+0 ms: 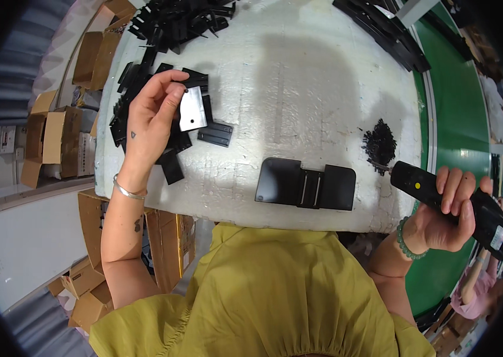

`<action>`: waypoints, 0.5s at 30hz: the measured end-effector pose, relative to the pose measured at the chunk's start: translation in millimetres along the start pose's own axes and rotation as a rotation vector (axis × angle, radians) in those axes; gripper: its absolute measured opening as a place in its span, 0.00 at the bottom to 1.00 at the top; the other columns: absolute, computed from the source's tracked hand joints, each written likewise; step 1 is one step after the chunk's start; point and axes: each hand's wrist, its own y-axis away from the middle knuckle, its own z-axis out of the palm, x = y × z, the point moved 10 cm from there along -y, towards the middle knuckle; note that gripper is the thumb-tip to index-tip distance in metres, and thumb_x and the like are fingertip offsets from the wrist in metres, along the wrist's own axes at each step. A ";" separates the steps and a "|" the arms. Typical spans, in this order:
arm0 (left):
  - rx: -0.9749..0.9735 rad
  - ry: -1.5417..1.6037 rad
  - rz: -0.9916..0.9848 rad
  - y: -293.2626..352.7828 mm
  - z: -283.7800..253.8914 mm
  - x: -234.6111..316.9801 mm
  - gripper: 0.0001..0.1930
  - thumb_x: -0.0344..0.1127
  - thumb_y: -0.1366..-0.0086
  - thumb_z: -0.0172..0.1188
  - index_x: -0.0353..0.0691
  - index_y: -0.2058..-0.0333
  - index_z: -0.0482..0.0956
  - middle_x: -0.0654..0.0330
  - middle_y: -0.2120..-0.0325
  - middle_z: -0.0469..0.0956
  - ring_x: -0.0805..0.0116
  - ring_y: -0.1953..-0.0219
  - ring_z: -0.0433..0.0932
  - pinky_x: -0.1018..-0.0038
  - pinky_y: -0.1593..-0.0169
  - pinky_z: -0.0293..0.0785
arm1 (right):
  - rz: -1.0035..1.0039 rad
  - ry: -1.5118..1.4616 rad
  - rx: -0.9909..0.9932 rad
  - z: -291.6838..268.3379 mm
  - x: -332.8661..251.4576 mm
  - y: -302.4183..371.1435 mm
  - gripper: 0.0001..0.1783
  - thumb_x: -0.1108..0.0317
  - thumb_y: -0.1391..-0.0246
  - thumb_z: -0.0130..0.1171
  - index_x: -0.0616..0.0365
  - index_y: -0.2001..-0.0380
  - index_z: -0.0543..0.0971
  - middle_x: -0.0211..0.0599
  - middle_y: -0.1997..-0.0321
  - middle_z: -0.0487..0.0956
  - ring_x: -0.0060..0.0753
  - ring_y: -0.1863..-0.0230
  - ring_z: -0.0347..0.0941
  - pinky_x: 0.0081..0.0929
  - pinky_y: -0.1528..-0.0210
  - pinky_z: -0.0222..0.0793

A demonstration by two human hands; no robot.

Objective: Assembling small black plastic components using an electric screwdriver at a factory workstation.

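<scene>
My left hand (151, 116) holds a small flat metal plate (192, 109) between thumb and fingers, above a scatter of small black plates (216, 134) on the white foam board (299, 71). My right hand (445, 214) grips a black electric screwdriver (436, 190) with a yellow button. Its tip points toward a small heap of black screws (380, 143). A larger black bracket assembly (305, 184) lies flat near the board's front edge, between both hands and touched by neither.
A big pile of black parts (177, 21) lies at the board's far left, and long black pieces (382, 30) at the far right. A green conveyor belt (460, 119) runs along the right. Open cardboard boxes (61, 137) stand on the left. Another person's arm (472, 282) shows at the lower right.
</scene>
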 end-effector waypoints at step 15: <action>-0.310 -0.032 0.042 27.9 89.1 31.6 0.12 0.20 0.47 0.60 0.37 0.63 0.78 0.66 0.75 0.73 0.83 0.74 0.66 0.86 0.71 0.64 | 0.040 0.007 -0.112 17.5 -2.4 5.0 0.22 0.71 0.57 0.49 0.60 0.54 0.70 0.20 0.83 0.60 0.15 0.82 0.56 0.20 0.70 0.53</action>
